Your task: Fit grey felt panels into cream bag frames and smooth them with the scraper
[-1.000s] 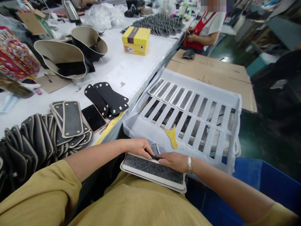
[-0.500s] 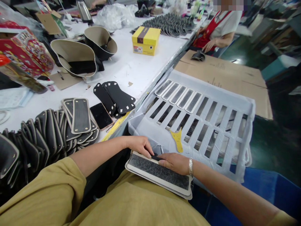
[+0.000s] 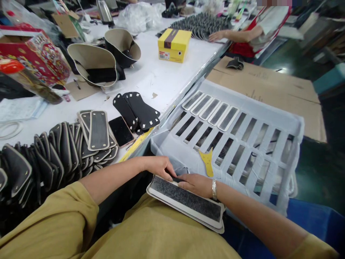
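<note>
Slatted tray (image 3: 258, 114) just beyond right hand (image 3: 196, 184); table (image 3: 161, 77) centre seemingly open.

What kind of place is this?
Probably a bag or leather-goods workshop: stacks of identical black pieces on a long white table, a slotted tray, and another person working farther along.

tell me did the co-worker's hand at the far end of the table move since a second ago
Yes. The co-worker's hand has reached from the red apron onto the white table, toward the yellow cardboard box.

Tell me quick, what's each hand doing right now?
Left hand: fingers bent, tips on the felt panel; grip cannot be told.
Right hand: open, lying flat on the felt panel.
</note>
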`<action>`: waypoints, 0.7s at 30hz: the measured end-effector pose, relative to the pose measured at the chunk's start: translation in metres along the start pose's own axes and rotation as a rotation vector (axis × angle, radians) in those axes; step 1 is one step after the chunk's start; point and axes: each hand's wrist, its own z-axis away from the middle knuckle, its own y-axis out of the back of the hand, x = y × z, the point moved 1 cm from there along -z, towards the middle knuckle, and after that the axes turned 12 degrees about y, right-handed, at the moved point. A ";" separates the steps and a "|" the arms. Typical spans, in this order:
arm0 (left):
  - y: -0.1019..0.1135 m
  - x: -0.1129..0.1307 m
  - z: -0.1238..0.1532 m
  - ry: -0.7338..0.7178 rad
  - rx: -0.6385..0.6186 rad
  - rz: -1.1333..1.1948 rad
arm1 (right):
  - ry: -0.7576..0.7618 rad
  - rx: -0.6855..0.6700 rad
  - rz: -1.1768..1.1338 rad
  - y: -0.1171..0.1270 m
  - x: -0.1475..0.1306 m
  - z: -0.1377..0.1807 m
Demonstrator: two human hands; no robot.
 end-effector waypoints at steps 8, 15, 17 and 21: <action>0.001 -0.014 0.002 0.018 -0.024 0.089 | 0.006 0.010 -0.038 0.001 -0.002 -0.011; 0.000 -0.015 0.002 0.043 -0.021 0.129 | 0.053 -0.003 -0.139 0.001 0.000 -0.017; -0.001 -0.016 0.002 0.037 -0.024 0.139 | 0.070 0.008 -0.167 0.001 0.001 -0.016; -0.001 -0.017 0.000 0.025 -0.038 0.145 | 0.057 -0.009 -0.218 0.000 0.003 -0.019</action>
